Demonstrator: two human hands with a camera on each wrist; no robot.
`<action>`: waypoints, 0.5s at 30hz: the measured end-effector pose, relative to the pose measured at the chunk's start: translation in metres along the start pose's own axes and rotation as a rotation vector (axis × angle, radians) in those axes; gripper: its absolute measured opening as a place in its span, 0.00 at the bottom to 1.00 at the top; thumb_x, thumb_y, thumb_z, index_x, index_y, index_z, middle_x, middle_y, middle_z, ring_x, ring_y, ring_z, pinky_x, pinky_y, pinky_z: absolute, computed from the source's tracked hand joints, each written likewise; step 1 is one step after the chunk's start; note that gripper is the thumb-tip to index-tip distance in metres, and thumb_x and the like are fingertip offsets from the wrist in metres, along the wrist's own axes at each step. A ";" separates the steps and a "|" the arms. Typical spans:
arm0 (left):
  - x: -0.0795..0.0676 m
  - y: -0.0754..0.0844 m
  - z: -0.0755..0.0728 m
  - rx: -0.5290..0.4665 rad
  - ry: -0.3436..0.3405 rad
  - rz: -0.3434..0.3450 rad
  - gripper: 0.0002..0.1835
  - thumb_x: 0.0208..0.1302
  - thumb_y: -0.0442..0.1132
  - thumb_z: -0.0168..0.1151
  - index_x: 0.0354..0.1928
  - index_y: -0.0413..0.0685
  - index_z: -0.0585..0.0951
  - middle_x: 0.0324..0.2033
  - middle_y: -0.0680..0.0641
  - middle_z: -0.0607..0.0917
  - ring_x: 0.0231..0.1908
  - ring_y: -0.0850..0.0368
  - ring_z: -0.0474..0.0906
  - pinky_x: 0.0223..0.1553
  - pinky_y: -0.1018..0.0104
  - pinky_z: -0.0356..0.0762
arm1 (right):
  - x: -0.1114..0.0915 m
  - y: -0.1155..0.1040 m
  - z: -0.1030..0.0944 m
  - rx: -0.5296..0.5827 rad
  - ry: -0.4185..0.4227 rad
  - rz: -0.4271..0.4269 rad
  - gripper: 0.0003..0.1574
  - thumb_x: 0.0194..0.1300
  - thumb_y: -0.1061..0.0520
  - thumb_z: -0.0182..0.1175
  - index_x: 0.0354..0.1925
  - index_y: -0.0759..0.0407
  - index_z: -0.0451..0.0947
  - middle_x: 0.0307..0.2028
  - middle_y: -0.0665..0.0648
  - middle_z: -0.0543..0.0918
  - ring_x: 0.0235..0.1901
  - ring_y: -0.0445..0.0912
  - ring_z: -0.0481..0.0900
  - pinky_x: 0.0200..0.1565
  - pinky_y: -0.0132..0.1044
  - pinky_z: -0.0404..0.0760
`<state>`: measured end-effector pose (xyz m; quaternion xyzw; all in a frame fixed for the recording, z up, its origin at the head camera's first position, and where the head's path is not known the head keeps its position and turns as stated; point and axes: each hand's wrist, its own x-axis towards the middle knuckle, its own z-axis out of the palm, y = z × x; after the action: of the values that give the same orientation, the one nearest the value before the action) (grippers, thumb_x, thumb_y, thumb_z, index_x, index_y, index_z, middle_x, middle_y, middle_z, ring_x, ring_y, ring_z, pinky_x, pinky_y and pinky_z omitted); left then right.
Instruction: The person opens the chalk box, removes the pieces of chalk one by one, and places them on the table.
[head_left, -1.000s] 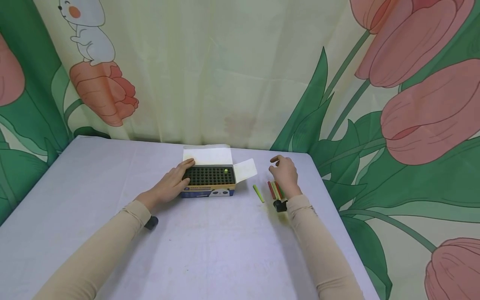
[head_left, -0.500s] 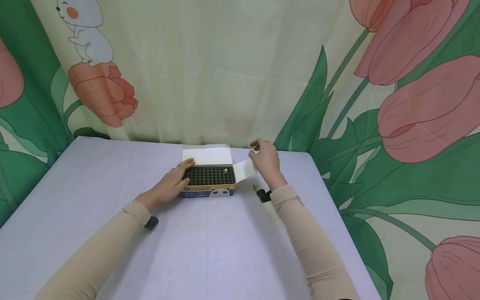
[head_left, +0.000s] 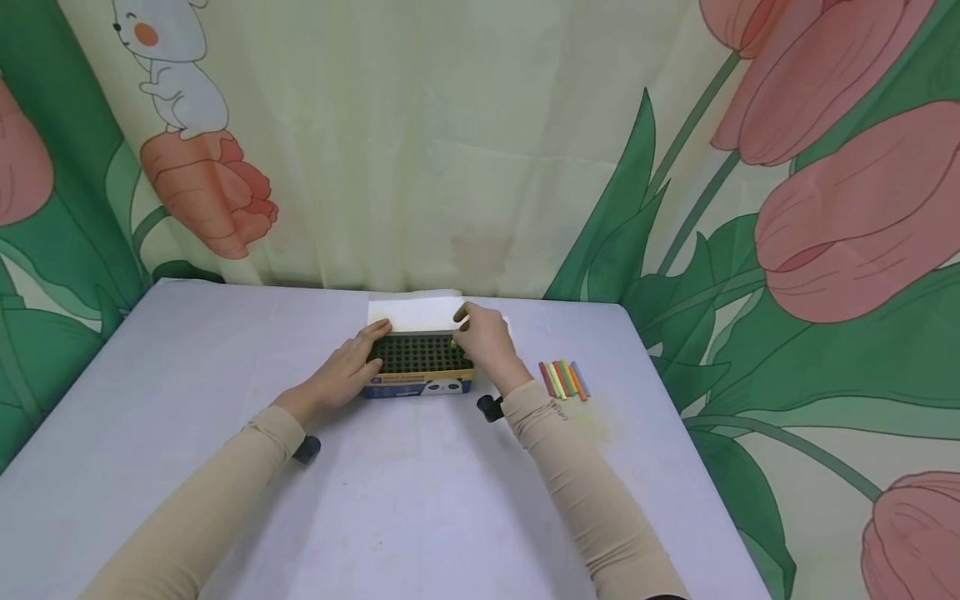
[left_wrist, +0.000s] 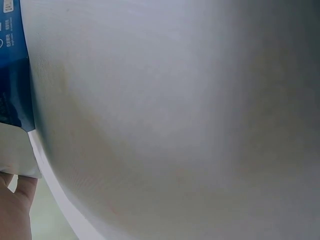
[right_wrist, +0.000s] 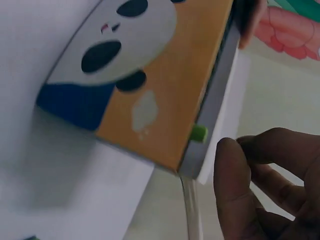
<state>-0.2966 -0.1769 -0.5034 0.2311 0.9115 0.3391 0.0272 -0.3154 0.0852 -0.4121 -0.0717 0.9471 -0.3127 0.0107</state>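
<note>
An open cardboard chalk box (head_left: 418, 386), blue and orange with a panda, holds a dark tray (head_left: 420, 353) full of round holes. A green chalk (right_wrist: 199, 133) sticks up near its right end. My left hand (head_left: 339, 379) rests on the box's left end, fingers extended over the edge. At the right end, my right hand (head_left: 486, 340) is above the tray, thumb and index fingertips near each other. In the right wrist view, that hand (right_wrist: 267, 185) is apart from the green chalk, and nothing shows between the fingers.
Several coloured chalks (head_left: 564, 379) lie side by side on the white-covered table (head_left: 405, 500), right of the box. The box's white lid (head_left: 412, 313) stands open behind the tray. A printed curtain (head_left: 390, 167) hangs beyond the table.
My right hand has moved left from above the row of chalks to the box's right end. The left hand has stayed on the box. The lone green chalk on the table is now hidden in the head view.
</note>
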 end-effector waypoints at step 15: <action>0.001 -0.003 0.001 -0.008 0.013 0.000 0.34 0.83 0.44 0.41 0.84 0.53 0.46 0.83 0.48 0.45 0.79 0.36 0.50 0.72 0.31 0.51 | -0.001 0.002 0.025 -0.220 -0.041 -0.067 0.11 0.74 0.65 0.59 0.51 0.67 0.83 0.42 0.61 0.88 0.32 0.47 0.84 0.34 0.37 0.83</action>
<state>-0.2987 -0.1777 -0.5058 0.2287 0.9104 0.3441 0.0224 -0.3133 0.0723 -0.4335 -0.1102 0.9724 -0.2053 0.0115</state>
